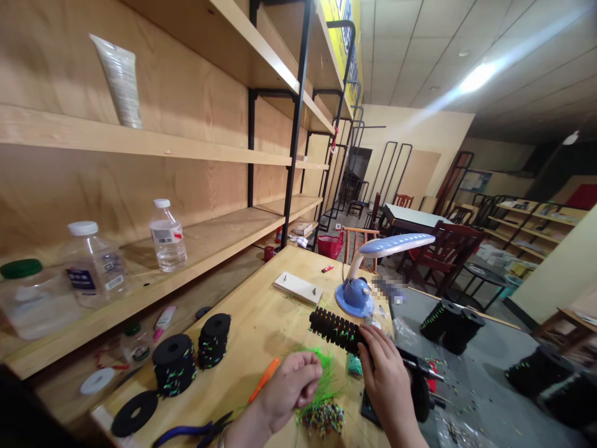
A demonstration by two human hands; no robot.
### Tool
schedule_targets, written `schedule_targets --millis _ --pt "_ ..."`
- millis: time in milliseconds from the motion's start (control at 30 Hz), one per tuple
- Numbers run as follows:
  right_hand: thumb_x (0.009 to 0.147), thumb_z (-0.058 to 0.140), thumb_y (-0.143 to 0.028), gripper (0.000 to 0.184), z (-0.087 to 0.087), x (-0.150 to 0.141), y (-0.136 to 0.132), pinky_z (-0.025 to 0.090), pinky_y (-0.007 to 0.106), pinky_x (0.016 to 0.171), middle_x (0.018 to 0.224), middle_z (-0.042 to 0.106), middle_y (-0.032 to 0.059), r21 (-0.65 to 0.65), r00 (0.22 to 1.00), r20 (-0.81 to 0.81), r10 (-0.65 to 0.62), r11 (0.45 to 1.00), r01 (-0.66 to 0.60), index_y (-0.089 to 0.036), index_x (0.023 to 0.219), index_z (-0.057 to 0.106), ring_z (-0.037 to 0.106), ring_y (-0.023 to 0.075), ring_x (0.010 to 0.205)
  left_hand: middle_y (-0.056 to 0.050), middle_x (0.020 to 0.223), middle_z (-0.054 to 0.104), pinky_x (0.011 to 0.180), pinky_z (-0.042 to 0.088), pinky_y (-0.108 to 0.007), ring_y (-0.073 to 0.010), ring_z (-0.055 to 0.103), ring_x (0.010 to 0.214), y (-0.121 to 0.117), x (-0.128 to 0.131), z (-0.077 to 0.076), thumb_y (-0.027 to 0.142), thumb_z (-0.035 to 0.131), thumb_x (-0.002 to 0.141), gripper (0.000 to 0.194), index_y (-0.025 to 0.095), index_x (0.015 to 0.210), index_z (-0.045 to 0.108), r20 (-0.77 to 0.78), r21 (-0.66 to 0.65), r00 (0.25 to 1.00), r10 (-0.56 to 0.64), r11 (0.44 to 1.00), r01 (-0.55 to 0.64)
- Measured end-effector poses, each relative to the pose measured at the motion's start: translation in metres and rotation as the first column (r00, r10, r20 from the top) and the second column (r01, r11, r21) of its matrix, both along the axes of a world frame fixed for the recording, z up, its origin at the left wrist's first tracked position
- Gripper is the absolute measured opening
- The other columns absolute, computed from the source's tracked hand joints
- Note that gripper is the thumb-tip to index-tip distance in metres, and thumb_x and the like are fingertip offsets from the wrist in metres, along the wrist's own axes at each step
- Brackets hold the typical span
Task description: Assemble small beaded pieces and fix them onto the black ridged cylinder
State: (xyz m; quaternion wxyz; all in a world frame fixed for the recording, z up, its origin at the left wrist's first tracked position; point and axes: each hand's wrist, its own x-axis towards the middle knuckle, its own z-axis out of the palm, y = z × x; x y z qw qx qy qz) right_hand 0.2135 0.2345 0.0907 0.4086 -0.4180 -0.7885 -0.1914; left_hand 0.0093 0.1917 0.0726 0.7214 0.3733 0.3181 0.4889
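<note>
My right hand is closed over the near end of a stack of black discs, which has a ribbed edge dotted with small coloured bits. The stack lies along a motor-like device with a metal shaft. Left of it, my left hand is closed with its fingertips together; anything in them is too small to make out. Beneath and beside that hand lie thin bright green strands and a pile of small multicoloured beads. An orange-handled tool and blue-handled pliers rest near my left wrist.
More black disc stacks stand at the left, with others on the grey table at right. A blue desk lamp and a white plate with two pegs are farther back. Wooden shelving holding bottles borders the left.
</note>
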Motion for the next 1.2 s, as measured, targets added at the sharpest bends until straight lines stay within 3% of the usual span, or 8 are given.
schedule_targets --millis 400,633,900,1100,1200 --pt "0.093 0.053 -0.024 0.022 -0.015 -0.001 -0.013 0.053 0.044 0.091 0.112 0.071 0.0105 0.091 1.0 -0.016 -0.001 0.996 0.002 -0.018 0.111 0.064 0.061 0.0269 0.112 0.011 0.039 0.041 0.037 0.013 -0.019 -0.0028 0.021 0.035 -0.002 -0.015 -0.017 0.048 0.072 0.065 0.038 0.019 0.068 0.047 -0.15 0.018 0.986 0.074 0.997 -0.072" --pt "0.092 0.055 -0.026 0.023 -0.017 -0.002 -0.015 0.05 0.046 0.09 0.107 0.072 0.0105 0.1 0.999 -0.032 -0.015 0.995 0.018 -0.019 0.112 0.064 0.062 0.0278 0.106 0.009 0.039 0.045 0.036 0.017 -0.019 -0.0036 0.026 0.033 -0.001 -0.018 -0.025 0.046 0.069 0.068 0.035 0.019 0.068 0.048 -0.257 0.058 0.965 0.055 0.997 -0.042" --pt "0.091 0.056 -0.031 0.019 -0.002 -0.007 -0.009 0.048 0.044 0.087 0.099 0.072 0.0093 0.029 0.995 -0.084 -0.053 0.998 0.055 -0.02 0.104 0.066 0.063 0.0257 0.094 0.005 0.048 0.056 0.039 0.025 -0.02 -0.0076 0.037 0.035 -0.007 -0.015 -0.04 0.041 0.064 0.075 0.026 0.018 0.073 0.052 -0.537 0.1 0.842 0.059 0.995 -0.006" --pt "0.091 0.056 -0.035 0.022 0.002 -0.008 -0.005 0.048 0.043 0.085 0.1 0.071 0.0102 0.022 0.993 -0.096 -0.072 0.997 0.074 -0.02 0.105 0.065 0.063 0.0257 0.092 0.001 0.055 0.061 0.051 0.029 -0.024 -0.0149 0.051 0.049 -0.022 -0.014 -0.02 0.027 0.055 0.082 0.018 0.017 0.091 0.066 -0.724 0.386 0.603 0.333 0.921 -0.046" --pt "0.092 0.054 -0.039 0.025 0.008 -0.012 -0.002 0.048 0.042 0.083 0.098 0.071 0.0104 0.028 0.991 -0.091 -0.096 0.995 0.099 -0.02 0.103 0.065 0.063 0.0258 0.089 0.0 0.056 0.06 0.052 0.029 -0.027 -0.0172 0.053 0.052 -0.03 -0.012 -0.008 0.027 0.056 0.082 0.02 0.019 0.098 0.066 -0.705 0.46 0.592 0.39 0.887 -0.037"
